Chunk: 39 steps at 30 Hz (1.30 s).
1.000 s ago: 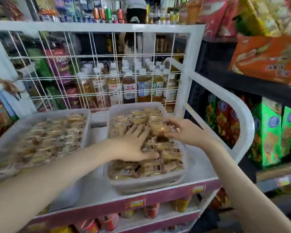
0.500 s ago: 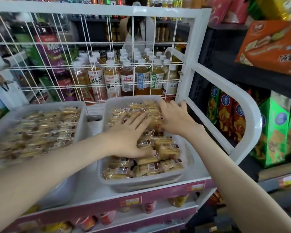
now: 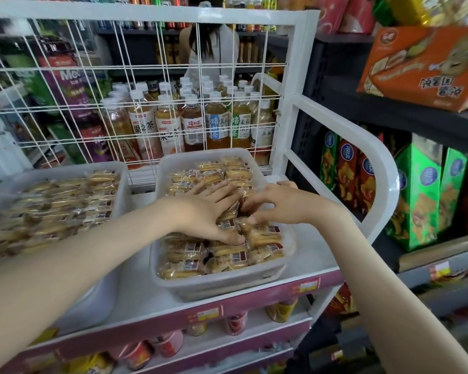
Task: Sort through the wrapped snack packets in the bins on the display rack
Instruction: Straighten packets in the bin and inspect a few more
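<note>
Two translucent plastic bins stand on the top shelf of a white display rack (image 3: 303, 76). The right bin (image 3: 222, 284) is full of clear-wrapped golden snack packets (image 3: 227, 259). My left hand (image 3: 206, 211) lies flat on the packets in its middle, fingers spread and pressing down. My right hand (image 3: 278, 202) reaches in from the right, its fingers curled among the packets next to my left fingertips; whether it grips one is hidden. The left bin (image 3: 8, 182) holds similar packets (image 3: 65, 206) and is blurred.
Behind the rack's wire grid (image 3: 146, 103) stand several tea bottles (image 3: 192, 125), and a person (image 3: 208, 47) farther back. A dark shelf at the right carries an orange box (image 3: 427, 66) and green snack boxes (image 3: 419, 195). Cans (image 3: 235, 323) sit on the rack's lower shelves.
My right hand has pulled back from the bin's far end to its middle, meeting my left fingertips. My left hand stays pressed on the packets. The view has tilted slightly.
</note>
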### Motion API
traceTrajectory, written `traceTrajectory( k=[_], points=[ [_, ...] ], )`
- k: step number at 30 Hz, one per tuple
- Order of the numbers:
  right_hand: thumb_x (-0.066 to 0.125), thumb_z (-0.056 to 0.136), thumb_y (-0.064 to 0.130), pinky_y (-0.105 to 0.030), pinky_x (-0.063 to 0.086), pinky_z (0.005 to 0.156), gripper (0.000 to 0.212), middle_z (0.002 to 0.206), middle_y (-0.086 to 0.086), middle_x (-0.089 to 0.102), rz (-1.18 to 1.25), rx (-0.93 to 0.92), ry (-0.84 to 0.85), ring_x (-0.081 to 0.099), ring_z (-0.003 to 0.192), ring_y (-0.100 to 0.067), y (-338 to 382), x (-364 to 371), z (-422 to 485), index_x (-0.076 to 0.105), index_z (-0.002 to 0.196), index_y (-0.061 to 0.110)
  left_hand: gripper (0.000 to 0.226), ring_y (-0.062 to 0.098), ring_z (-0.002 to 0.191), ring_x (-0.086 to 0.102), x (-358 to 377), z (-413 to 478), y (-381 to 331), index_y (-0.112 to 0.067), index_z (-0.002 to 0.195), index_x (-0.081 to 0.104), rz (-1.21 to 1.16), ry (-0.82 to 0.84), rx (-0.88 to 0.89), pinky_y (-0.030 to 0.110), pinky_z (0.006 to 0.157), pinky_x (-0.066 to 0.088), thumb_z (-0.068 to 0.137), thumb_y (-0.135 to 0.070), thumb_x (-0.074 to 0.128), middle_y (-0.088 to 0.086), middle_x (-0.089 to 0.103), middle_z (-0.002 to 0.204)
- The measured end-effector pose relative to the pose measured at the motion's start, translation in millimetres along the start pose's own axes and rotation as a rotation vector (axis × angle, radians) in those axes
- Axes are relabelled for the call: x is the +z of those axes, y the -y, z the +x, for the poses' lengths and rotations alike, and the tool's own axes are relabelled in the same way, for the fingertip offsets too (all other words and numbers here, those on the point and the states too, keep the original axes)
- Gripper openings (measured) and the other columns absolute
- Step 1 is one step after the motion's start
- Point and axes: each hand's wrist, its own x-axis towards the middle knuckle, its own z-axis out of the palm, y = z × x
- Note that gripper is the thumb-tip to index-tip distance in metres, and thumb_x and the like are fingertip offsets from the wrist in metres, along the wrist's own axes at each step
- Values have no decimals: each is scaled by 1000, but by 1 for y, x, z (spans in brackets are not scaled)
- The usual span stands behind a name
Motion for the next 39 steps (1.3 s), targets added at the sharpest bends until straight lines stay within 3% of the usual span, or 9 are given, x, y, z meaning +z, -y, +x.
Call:
traceTrajectory(
  k=[11,15,18,21,26,30,33,35,39],
  points=[
    [53,91,49,-46,-6,116,33,120,17,60,-75,-31,51,46,119,-5,12,1,-2,59,123,38,93,17,149,-12,19,-5,-2,-29,154,-8,-48,-177,45,43,120,-11,84,-79,29,-6,-23,159],
    [55,92,36,-38,12,115,26,87,15,61,-97,-52,-15,49,90,-7,22,3,-4,64,115,30,93,17,148,-11,18,-5,-2,-28,154,-8,-54,-179,56,43,120,-10,85,-78,31,-7,-23,159],
    [58,89,32,-29,23,109,29,86,6,65,5,-30,-111,49,97,-13,22,0,-13,64,117,26,94,17,149,-9,15,-8,-3,-28,154,-6,-70,-177,56,43,120,-9,84,-78,32,-9,-20,160],
    [60,86,31,-36,48,90,30,98,0,68,81,-19,-150,58,93,-17,20,2,-24,64,115,26,91,18,148,-10,10,-15,-7,-31,154,-5,-111,-168,31,38,116,-12,86,-74,38,-11,-19,160],
    [58,88,31,-40,49,88,32,105,3,68,75,-60,-215,61,96,-18,13,12,-34,62,119,25,92,21,149,-9,5,-25,-17,-34,153,-7,-140,-165,-39,38,117,-6,86,-73,41,-11,-19,160],
    [48,96,27,-39,34,102,28,95,5,62,-128,-132,-201,58,99,-20,23,17,-30,60,121,24,86,21,145,23,5,-40,-41,-25,155,6,-118,-441,-100,37,115,23,90,-54,55,0,12,162],
    [43,98,27,-32,29,85,24,101,-2,64,-158,-109,-249,57,101,-23,23,18,-28,59,116,23,69,22,120,53,16,-48,-55,-21,154,14,-134,-376,-123,33,90,50,97,-54,35,6,40,151],
    [41,98,26,-31,24,79,15,90,0,58,-150,-88,-283,57,96,-24,22,21,-26,55,97,21,76,25,130,48,23,-51,-57,-24,155,3,-239,-227,-121,41,103,44,93,-65,20,7,29,157],
    [42,101,31,-33,37,65,26,79,-5,54,108,-39,-497,55,76,-26,20,25,-22,54,94,8,69,15,150,0,24,-53,-58,-21,155,2,-277,-100,-141,37,122,2,97,-58,16,-3,-8,162]
  ],
)
